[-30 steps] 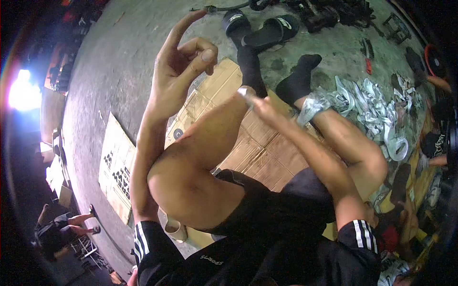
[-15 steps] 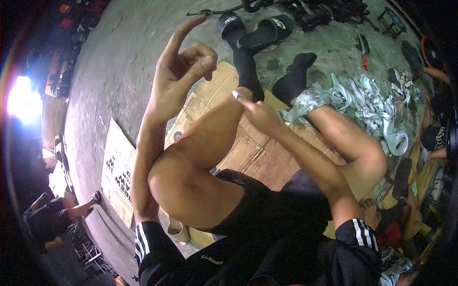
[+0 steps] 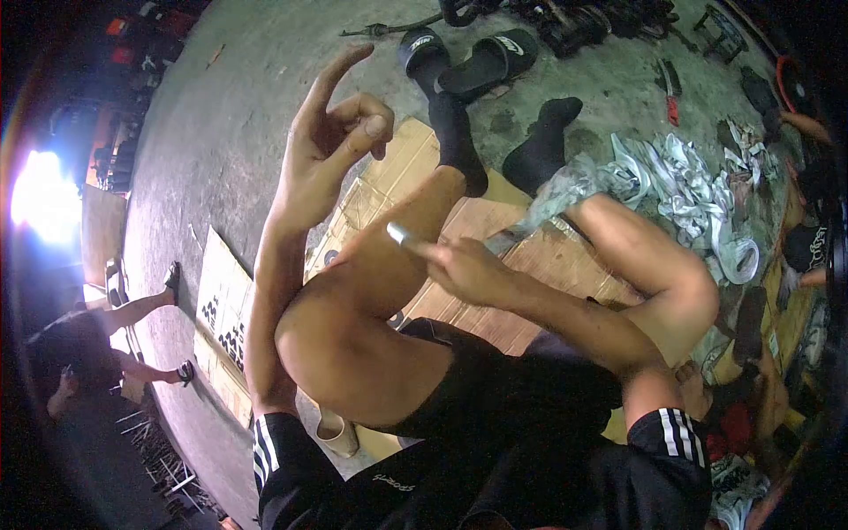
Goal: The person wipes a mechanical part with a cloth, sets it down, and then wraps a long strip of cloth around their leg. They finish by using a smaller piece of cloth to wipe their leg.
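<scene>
My left hand (image 3: 329, 150) is raised over the left shin, its forefinger stretched up in a bend. Its thumb meets the other curled fingers, and any thing between them is hidden. Lower and to the right, slightly blurred, my right hand (image 3: 473, 269) is curled closed above the cardboard (image 3: 495, 309) between my legs. From its finger side points a short silver-tipped piece (image 3: 399, 233), aimed at the left shin; I cannot tell whether it is held or capped on a finger. Black socks (image 3: 457, 132) cover both feet.
Crumpled pale cloth strips (image 3: 676, 190) lie beside my right leg. Black slides (image 3: 490, 66) and a red-handled tool (image 3: 672, 102) are on the floor ahead. A cup (image 3: 336, 435) stands by my left thigh. Another person (image 3: 75, 353) is at the far left; other people's limbs show at right.
My right hand has moved left and back toward my body, with the silver tip. The left hand has barely shifted. The person at far left has stepped along, both legs now showing.
</scene>
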Motion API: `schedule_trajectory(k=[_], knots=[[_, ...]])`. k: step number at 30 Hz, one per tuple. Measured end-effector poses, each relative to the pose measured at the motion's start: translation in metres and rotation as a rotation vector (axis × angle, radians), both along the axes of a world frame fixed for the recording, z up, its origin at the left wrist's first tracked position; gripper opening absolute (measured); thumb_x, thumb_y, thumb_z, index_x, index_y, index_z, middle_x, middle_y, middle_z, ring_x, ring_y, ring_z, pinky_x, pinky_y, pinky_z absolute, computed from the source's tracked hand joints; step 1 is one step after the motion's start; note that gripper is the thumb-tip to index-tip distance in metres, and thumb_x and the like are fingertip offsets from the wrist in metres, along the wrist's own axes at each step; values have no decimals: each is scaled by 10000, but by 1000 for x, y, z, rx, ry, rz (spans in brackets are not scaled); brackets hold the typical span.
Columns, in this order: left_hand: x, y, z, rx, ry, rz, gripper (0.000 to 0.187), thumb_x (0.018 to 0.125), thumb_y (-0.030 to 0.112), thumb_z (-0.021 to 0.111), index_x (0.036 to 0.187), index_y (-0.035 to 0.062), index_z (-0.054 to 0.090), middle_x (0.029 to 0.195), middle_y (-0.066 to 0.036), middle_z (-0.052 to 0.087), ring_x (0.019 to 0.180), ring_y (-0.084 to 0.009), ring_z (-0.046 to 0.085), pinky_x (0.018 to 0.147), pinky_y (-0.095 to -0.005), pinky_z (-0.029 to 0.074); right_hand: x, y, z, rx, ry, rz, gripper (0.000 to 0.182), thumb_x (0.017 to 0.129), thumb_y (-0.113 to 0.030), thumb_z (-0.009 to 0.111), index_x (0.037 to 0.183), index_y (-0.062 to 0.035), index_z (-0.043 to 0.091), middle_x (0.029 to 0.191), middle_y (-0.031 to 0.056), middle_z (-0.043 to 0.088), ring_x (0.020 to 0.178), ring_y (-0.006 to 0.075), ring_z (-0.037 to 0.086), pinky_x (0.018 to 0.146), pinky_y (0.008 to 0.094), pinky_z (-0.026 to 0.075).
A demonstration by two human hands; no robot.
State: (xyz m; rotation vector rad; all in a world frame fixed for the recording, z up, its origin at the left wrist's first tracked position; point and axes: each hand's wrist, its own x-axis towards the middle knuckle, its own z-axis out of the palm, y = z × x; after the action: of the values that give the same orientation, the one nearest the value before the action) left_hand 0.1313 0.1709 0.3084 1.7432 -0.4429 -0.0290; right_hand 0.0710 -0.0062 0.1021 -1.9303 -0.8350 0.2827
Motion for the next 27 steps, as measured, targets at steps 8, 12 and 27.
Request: schedule_trajectory(k=[8,12,27], knots=[[-1,-11,7,-1,22,12,707,954,95,686,1550,35,310,874,-54,615,789,-112,559,703,-265,484,82,-16,13,-425,7,-62,484,954,-164,553,1429,-254,574,648,192,642,580,321,650,558,465,525],[-3,-1,1,0,31,29,717,948,91,693,1550,35,307,870,-53,618,791,-112,560,701,-268,485,27,4,22,130,-321,83,458,973,-129,506,1415,-212,592,630,163,662,417,228,570,415,379,489],[-2,0,0,7,39,38,698,953,95,676,1548,43,315,855,-51,605,790,-119,556,697,-275,473,89,-16,-30,-400,-219,18,391,956,-221,545,1333,-227,650,790,233,677,645,380,661,655,508,524]])
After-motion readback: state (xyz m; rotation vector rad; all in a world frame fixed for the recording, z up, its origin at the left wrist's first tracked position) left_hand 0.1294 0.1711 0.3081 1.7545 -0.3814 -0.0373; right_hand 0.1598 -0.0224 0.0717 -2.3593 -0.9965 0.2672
